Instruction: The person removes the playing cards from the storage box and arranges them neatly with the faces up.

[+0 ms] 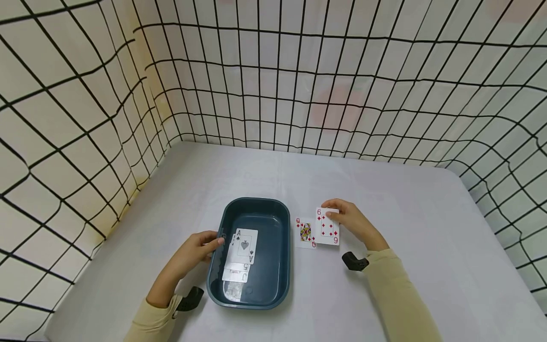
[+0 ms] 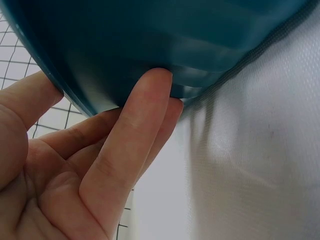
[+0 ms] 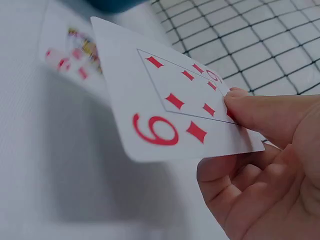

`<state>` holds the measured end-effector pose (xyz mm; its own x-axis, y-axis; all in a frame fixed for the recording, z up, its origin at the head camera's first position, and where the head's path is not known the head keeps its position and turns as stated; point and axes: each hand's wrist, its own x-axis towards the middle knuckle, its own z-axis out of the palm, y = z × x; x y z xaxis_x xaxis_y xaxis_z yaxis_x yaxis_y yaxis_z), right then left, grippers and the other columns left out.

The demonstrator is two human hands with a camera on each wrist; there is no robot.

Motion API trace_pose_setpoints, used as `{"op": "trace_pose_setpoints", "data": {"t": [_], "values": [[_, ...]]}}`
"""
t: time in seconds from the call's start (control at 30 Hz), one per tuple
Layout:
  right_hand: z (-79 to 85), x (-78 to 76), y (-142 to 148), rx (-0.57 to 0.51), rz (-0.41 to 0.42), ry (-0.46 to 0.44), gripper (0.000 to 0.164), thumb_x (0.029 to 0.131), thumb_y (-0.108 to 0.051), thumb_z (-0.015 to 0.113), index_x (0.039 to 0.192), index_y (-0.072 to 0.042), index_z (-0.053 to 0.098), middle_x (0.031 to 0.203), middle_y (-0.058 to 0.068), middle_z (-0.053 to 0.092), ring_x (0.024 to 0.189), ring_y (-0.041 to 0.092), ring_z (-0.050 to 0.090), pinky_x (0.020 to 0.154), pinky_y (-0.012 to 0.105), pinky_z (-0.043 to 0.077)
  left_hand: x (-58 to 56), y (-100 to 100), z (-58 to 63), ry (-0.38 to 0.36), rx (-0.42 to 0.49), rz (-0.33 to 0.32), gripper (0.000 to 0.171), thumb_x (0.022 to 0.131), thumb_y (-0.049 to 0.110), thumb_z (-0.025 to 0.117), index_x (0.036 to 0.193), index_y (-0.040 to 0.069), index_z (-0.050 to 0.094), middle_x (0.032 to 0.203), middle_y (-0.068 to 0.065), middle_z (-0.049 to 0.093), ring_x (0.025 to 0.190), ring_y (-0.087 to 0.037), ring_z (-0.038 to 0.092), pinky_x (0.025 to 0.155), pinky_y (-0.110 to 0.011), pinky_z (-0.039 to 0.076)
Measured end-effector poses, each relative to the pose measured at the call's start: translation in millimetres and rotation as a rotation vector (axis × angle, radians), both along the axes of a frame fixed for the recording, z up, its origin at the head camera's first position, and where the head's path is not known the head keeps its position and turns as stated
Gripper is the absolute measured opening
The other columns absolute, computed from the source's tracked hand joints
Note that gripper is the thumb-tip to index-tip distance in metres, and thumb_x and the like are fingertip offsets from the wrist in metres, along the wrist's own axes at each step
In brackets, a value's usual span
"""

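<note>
A six of diamonds (image 1: 328,230) is pinched by the right hand (image 1: 354,222) near its upper right corner, thumb on the face and fingers beneath, and is held above the white table (image 1: 325,294). Just left of that hand, a queen of diamonds (image 1: 305,231) is laid face up, its edge overlapped in the head view. The rim of the blue tray (image 1: 271,247) is lightly gripped by the left hand (image 1: 194,251), fingers laid along the outer wall.

Because only one corner is held, the six could be tilted or dropped; the queen could be nudged if the six is lowered. The tray could be tipped, and its cards slid, if its rim is pulled.

"6" and "Q" can be read in red. Beside the left hand, inside the tray, "A" is shown on an ace of spades (image 1: 245,245), with "5" and "J" upside down on the cards (image 1: 236,276) beneath. No brand can be made out.
</note>
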<state>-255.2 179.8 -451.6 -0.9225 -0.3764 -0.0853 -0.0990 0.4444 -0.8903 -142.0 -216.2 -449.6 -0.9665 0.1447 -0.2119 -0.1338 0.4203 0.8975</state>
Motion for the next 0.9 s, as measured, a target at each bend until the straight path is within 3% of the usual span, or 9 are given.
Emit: {"op": "trace_pose_setpoints", "data": {"t": [0.23, 0.57, 0.73, 0.9], "values": [[-20.3, 1.6, 11, 0.050, -0.037, -0.038, 0.025, 0.087, -0.009, 0.058, 0.111, -0.002, 0.057, 0.094, 0.009, 0.061, 0.075, 0.018, 0.053, 0.066, 0.027, 0.042, 0.5, 0, 1.7, 0.001, 0.007, 0.001, 0.040, 0.090, 0.025, 0.055, 0.118, -0.003, 0.053, 0.106, -0.014, 0.059, 0.089, -0.023, 0.058, 0.068, -0.036, 0.052], [-32.9, 5.6, 1, 0.250, -0.088, 0.196, 0.017, 0.083, -0.003, 0.059, 0.100, -0.003, 0.062, 0.098, 0.011, 0.059, 0.083, 0.023, 0.048, 0.074, 0.036, 0.038, 2.3, 1, 1.8, 0.013, -0.009, 0.012, 0.040, 0.089, 0.026, 0.056, 0.117, -0.002, 0.055, 0.104, -0.013, 0.060, 0.086, -0.023, 0.059, 0.067, -0.035, 0.052], [-37.4, 5.5, -1, 0.287, -0.073, 0.313, 0.016, 0.080, 0.001, 0.062, 0.096, -0.002, 0.065, 0.099, 0.014, 0.055, 0.089, 0.027, 0.047, 0.076, 0.039, 0.038, 2.2, 2, 2.6, 0.002, 0.001, 0.026, 0.040, 0.089, 0.026, 0.057, 0.118, -0.002, 0.055, 0.105, -0.012, 0.060, 0.088, -0.023, 0.058, 0.066, -0.036, 0.052], [-38.8, 5.5, -2, 0.315, -0.070, 0.327, 0.014, 0.081, -0.001, 0.062, 0.094, -0.005, 0.065, 0.098, 0.013, 0.055, 0.090, 0.026, 0.046, 0.076, 0.038, 0.036, 2.2, 2, 3.1, 0.001, -0.006, 0.026, 0.040, 0.089, 0.026, 0.057, 0.118, -0.001, 0.055, 0.106, -0.012, 0.060, 0.088, -0.023, 0.058, 0.067, -0.036, 0.052]]}}
